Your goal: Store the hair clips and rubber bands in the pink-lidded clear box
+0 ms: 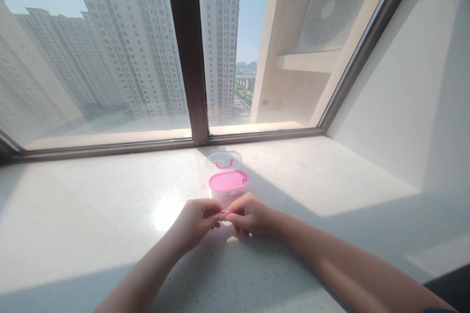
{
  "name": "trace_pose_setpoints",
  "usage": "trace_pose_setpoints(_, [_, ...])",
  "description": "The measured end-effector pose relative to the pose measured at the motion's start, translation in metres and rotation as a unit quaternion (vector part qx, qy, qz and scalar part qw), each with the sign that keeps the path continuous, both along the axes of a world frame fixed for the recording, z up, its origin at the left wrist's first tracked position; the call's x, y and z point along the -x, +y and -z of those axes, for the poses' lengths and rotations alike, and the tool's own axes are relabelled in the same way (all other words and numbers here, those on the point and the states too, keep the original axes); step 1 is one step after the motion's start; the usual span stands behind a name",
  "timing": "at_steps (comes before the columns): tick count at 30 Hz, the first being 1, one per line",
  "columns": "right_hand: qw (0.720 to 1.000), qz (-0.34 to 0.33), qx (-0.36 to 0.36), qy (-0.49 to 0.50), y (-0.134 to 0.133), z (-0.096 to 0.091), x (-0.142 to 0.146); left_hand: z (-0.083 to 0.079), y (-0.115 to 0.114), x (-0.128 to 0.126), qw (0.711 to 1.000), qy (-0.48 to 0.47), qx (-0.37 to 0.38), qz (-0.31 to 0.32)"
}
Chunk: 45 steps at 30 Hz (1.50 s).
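My left hand [196,222] and my right hand [251,215] meet fingertip to fingertip low over the pale stone windowsill [91,215]. Both are closed in a pinch on something tiny between them that I cannot make out. Just beyond my fingers stands a small clear plastic tub with a pink rim [229,182]. Its clear lid with a pink handle [223,160] lies or leans right behind it, toward the window.
A large window with a dark centre post [187,58] runs along the back of the sill, its frame [110,149] at sill level. A white wall [411,88] closes the right side. Sun and shadow split the sill surface.
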State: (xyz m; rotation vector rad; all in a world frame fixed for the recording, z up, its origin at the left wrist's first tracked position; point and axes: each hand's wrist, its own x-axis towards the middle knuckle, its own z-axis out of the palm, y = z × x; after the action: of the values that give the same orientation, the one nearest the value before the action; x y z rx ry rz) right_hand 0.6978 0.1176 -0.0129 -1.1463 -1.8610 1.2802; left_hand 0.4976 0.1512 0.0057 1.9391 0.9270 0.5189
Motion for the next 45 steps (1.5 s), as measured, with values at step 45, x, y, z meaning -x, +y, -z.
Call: trace_pose_setpoints(45, [0.987, 0.087, 0.086, 0.107, 0.010, 0.011, 0.004, 0.015, 0.006, -0.005, 0.967, -0.135, 0.200, -0.076])
